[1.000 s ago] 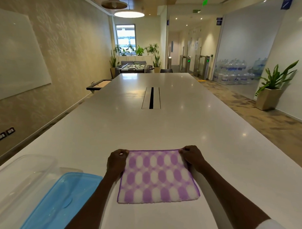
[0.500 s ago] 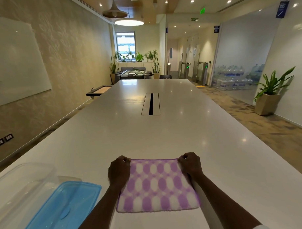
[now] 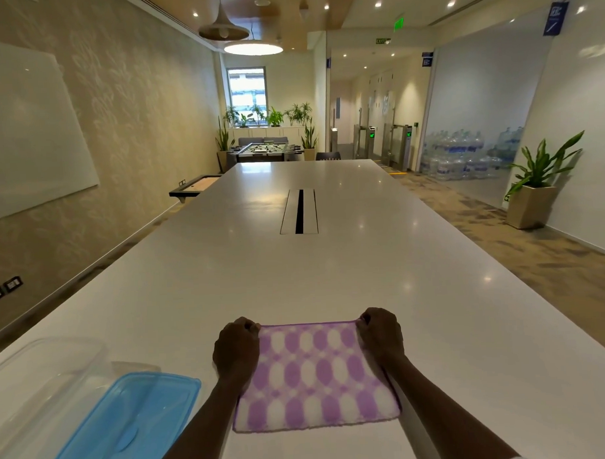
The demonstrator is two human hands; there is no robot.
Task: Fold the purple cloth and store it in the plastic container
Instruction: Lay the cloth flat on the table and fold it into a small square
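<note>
The purple cloth, patterned with white ovals, lies flat and square on the white table close to the near edge. My left hand pinches its far left corner. My right hand pinches its far right corner. Both hands have their fingers closed on the cloth's far edge. The clear plastic container stands open at the near left. Its blue lid lies flat on the table between the container and the cloth.
A cable slot runs down the middle of the long table. A potted plant stands on the floor at the right, by stacked water bottles. A whiteboard hangs on the left wall.
The view has tilted up a little, so cloth and hands sit lower in the frame. Both hands keep their hold on the cloth's far corners; the cloth still lies flat.
</note>
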